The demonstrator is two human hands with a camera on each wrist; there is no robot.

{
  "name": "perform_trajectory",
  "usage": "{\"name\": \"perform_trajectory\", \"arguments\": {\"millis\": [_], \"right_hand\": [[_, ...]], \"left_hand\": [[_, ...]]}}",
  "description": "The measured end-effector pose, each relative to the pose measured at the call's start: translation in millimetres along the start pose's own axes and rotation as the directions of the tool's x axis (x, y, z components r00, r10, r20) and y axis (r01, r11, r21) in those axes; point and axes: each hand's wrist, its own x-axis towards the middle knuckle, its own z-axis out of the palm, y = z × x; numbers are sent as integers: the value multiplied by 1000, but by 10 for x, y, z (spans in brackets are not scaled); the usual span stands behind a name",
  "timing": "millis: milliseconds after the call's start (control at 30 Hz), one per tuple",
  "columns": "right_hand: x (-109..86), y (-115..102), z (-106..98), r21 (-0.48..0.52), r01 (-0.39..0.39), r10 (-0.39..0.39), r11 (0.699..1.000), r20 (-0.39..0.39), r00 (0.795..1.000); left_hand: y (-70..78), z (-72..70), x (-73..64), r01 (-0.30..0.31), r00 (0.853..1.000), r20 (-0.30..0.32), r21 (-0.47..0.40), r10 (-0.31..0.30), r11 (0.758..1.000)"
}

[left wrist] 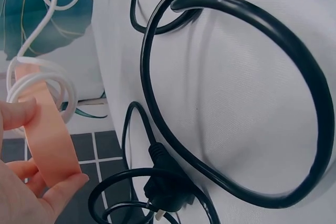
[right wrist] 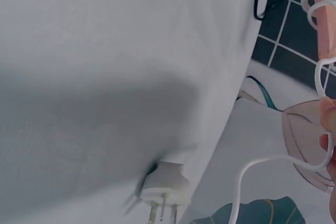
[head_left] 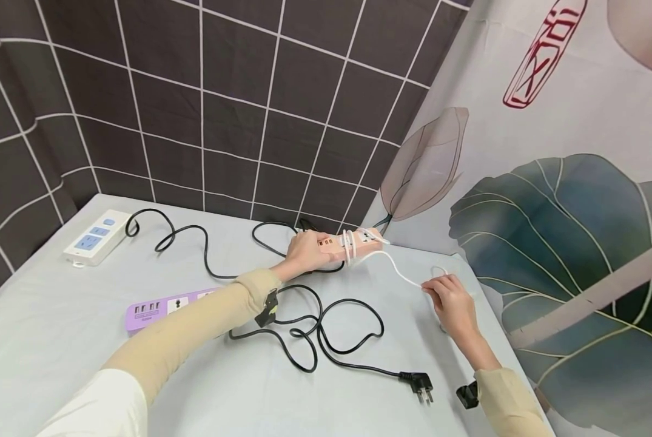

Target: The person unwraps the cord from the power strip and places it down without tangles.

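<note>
My left hand (head_left: 306, 252) grips one end of a pink power strip (head_left: 333, 249) near the table's back edge. Its white cord (head_left: 395, 269) is wound in a few loops round the strip's middle. From those loops the cord runs to my right hand (head_left: 453, 306), which pinches it between thumb and fingers at the right of the table. In the left wrist view the thumb and fingers lie along both sides of the strip (left wrist: 50, 140). Past the right hand the cord leads on, and a white three-pin plug (right wrist: 165, 182) shows in the right wrist view.
A purple power strip (head_left: 151, 311) lies partly behind the left forearm. Tangled black cord (head_left: 353, 300) with a black plug (head_left: 418, 382) spreads over the middle. At the far left rests a white power strip (head_left: 107, 233) with blue sockets. Grid-patterned and leaf-printed cloths hang behind.
</note>
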Motion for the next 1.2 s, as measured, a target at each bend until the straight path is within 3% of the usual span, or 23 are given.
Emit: {"name": "perform_trajectory", "arguments": {"millis": [33,233,267,433,567,700,800,867,1000,1100,1200], "right_hand": [[-13,17,13,-6,3,-3,1000,8,1000],[-61,116,118,-41,4,-2,999,48,999],[-63,130,141,-49,8,-6,999,58,998],[-37,141,257,-103,25,-12,994,124,992],[19,87,311,-134,-26,46,991,152,987],[128,0,331,-94,-38,47,995,96,994],[255,-79,329,-48,77,-78,996,-23,997],[344,-142,337,-46,191,-195,980,-106,975],[489,-268,386,-105,372,-386,922,-191,902],[536,-334,437,-146,431,-452,891,-181,873],[533,-364,476,-165,457,-482,874,-168,860]], "left_hand": [[-94,85,59,-16,1000,-13,-4,16,1000],[-48,64,19,-42,999,-10,-30,42,999],[58,-23,-52,-33,999,5,-29,34,999],[82,-9,-76,-48,999,10,-10,48,999],[91,-3,-83,-48,999,2,-4,48,999],[106,-5,-88,-43,999,-3,0,43,999],[126,-6,-89,-42,999,-2,18,42,999],[135,-1,-93,-41,999,-1,22,41,999],[155,9,-101,-52,999,5,23,52,998],[160,21,-105,-60,998,15,19,59,998],[154,36,-107,-63,998,19,16,63,998]]}}
